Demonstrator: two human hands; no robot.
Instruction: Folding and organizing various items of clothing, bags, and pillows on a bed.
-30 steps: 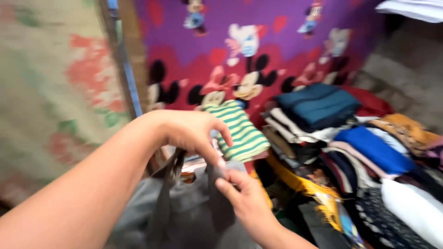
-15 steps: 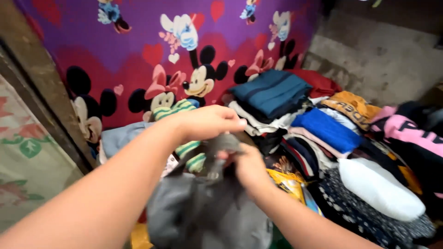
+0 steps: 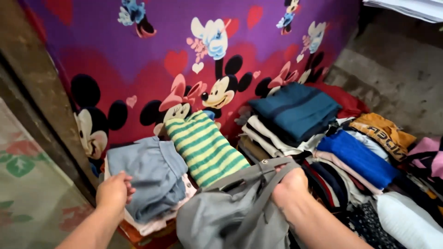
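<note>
My right hand (image 3: 290,184) grips the straps at the top of a grey fabric bag (image 3: 228,216) that hangs in front of me at bottom centre. My left hand (image 3: 114,190) rests with curled fingers on the left edge of a folded blue-grey garment (image 3: 150,173), which lies on a short stack of clothes. Right behind the bag lies a folded green-and-cream striped garment (image 3: 205,147). The bottom of the bag is out of view.
A purple and red cartoon-print cloth (image 3: 184,55) hangs behind the clothes. Piles of folded clothes fill the right side: a dark teal stack (image 3: 295,108), a bright blue piece (image 3: 357,157), an orange one (image 3: 383,131), a white bundle (image 3: 408,221). A patterned floor (image 3: 27,184) lies at left.
My left hand has let go of the bag's straps and dropped left onto the blue-grey folded garment. My right hand alone holds the bag now. The view has shifted slightly.
</note>
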